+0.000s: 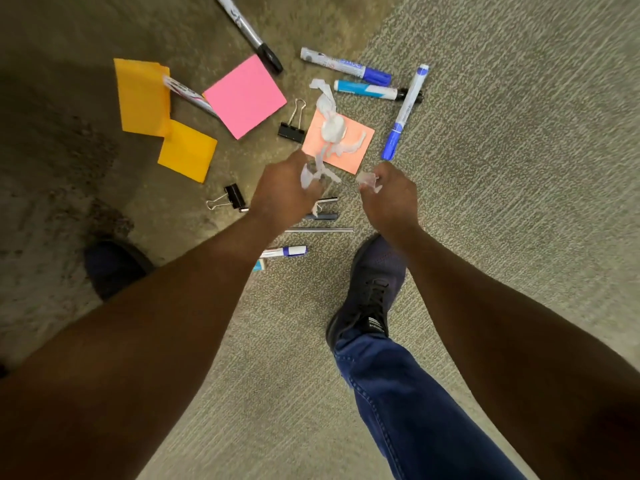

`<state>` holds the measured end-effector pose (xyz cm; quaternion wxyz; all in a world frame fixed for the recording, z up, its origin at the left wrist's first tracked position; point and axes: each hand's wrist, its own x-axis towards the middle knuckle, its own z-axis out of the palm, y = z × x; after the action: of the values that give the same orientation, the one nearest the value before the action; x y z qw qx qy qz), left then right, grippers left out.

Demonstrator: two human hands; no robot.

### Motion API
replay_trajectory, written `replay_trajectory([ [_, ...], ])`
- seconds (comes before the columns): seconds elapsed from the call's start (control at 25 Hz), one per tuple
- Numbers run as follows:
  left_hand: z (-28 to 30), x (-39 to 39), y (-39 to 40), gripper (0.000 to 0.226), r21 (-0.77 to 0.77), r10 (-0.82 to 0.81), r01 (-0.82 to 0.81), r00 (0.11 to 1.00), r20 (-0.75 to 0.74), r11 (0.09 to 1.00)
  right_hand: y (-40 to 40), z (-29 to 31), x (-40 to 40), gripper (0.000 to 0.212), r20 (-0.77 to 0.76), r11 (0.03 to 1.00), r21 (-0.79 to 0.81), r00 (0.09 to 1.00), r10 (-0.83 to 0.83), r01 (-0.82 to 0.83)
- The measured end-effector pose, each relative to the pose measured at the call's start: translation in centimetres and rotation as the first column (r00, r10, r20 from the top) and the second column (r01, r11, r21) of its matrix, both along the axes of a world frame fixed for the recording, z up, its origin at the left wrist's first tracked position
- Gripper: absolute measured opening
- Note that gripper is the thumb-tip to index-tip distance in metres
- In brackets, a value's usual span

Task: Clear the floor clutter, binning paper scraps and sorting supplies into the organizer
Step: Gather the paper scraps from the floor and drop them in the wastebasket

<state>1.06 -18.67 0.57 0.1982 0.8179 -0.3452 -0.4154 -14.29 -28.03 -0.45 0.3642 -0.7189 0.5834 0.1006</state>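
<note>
White paper scraps are pinched in both hands right now. A twisted strip [313, 173] is gripped by the left hand [285, 192], fingers curled round it, and a smaller crumpled bit [367, 180] is held at the fingertips of the right hand [389, 199]. Both are kept up off the floor, probably so the scraps can be carried to a bin in one go. No bin or organizer can be seen from here, though.

More scrap is still left down there: a wad with torn tails [333, 128] is lying on a salmon sticky note [349, 147], near the middle of the clutter. Supplies are scattered around it, untouched so far:

- a pink sticky pad [246, 97] and two orange ones [142, 97] [187, 150] toward the far left of the floor
- binder clips, one [292, 128] just beside the salmon note, another [230, 199] nearer the left hand
- blue markers [346, 65] [403, 114] [363, 90] and a black one [251, 32] at the far side
- a few pens [320, 230] partly hidden under the left arm

The floor is short-pile carpet, split into a darker, stained-looking patch [69, 188] on the left and a lighter ribbed patch [519, 168] on the right. A dark shoe [372, 289] and a denim leg are planted on the lighter part. Nothing else of the room is shown.
</note>
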Motion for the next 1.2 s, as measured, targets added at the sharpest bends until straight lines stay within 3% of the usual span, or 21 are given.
replay_trajectory([
  [0.08, 3.5, 0.3, 1.7, 0.016, 0.029, 0.181, -0.179, 0.980, -0.085, 0.983, 0.6, 2.5, 0.9, 0.016, 0.044, 0.996, 0.073, 0.998, -0.044, 0.041],
  [0.16, 7.2, 0.5, 3.6, 0.015, 0.118, 0.421, -0.405, 0.890, -0.177, 0.907, 1.6, 5.9, 1.8, 0.011, 0.081, 0.987, 0.147, 0.994, -0.074, 0.062],
  [0.24, 11.3, 0.1, 5.6, 0.021, 0.199, 0.684, -0.657, 0.664, -0.304, 0.727, 2.9, 9.7, 2.6, 0.010, 0.119, 0.971, 0.231, 0.989, -0.084, 0.055],
  [0.32, 15.3, -0.5, 7.3, 0.027, 0.250, 0.825, -0.807, 0.436, -0.359, 0.535, 3.9, 14.2, 3.6, 0.017, 0.137, 0.949, 0.315, 0.988, -0.071, 0.025],
  [0.4, 18.4, -1.0, 8.8, 0.024, 0.293, 0.859, -0.842, 0.324, -0.396, 0.452, 4.9, 17.7, 4.9, 0.017, 0.128, 0.926, 0.378, 0.991, -0.027, -0.023],
  [0.52, 21.2, -0.9, 11.8, 0.024, 0.325, 0.857, -0.846, 0.258, -0.446, 0.423, 7.5, 21.6, 7.0, 0.017, 0.140, 0.908, 0.410, 0.990, 0.030, -0.085],
  [0.68, 22.7, 1.5, 19.2, 0.035, 0.338, 0.908, -0.895, 0.147, -0.393, 0.291, 14.1, 23.5, 11.2, 0.027, 0.191, 0.899, 0.420, 0.981, 0.042, -0.120],
  [0.76, 23.7, 2.9, 24.5, 0.029, 0.304, 0.926, -0.926, 0.104, -0.364, 0.224, 19.9, 24.1, 13.6, 0.031, 0.220, 0.868, 0.484, 0.976, 0.000, -0.109],
  [0.92, 26.4, 5.5, 37.4, 0.029, 0.186, 0.916, -0.980, -0.142, -0.375, -0.076, 33.8, 25.7, 18.3, 0.037, 0.279, 0.781, 0.571, 0.954, 0.106, -0.254],
  [1.0, 27.5, 6.4, 43.7, 0.036, 0.166, 0.964, -0.979, -0.150, -0.217, -0.115, 39.6, 26.8, 20.6, 0.042, 0.293, 0.741, 0.576, 0.934, 0.206, -0.344],
  [1.12, 29.0, 7.6, 53.0, 0.041, 0.030, 0.994, -0.996, -0.085, 0.073, -0.088, 48.1, 28.6, 24.0, 0.040, 0.349, 0.652, 0.555, 0.856, 0.382, -0.517],
  [1.2, 29.9, 8.7, 57.9, 0.044, -0.066, 0.987, -0.986, -0.157, 0.045, -0.154, 53.4, 29.9, 26.4, 0.036, 0.426, 0.590, 0.516, 0.783, 0.453, -0.621],
])
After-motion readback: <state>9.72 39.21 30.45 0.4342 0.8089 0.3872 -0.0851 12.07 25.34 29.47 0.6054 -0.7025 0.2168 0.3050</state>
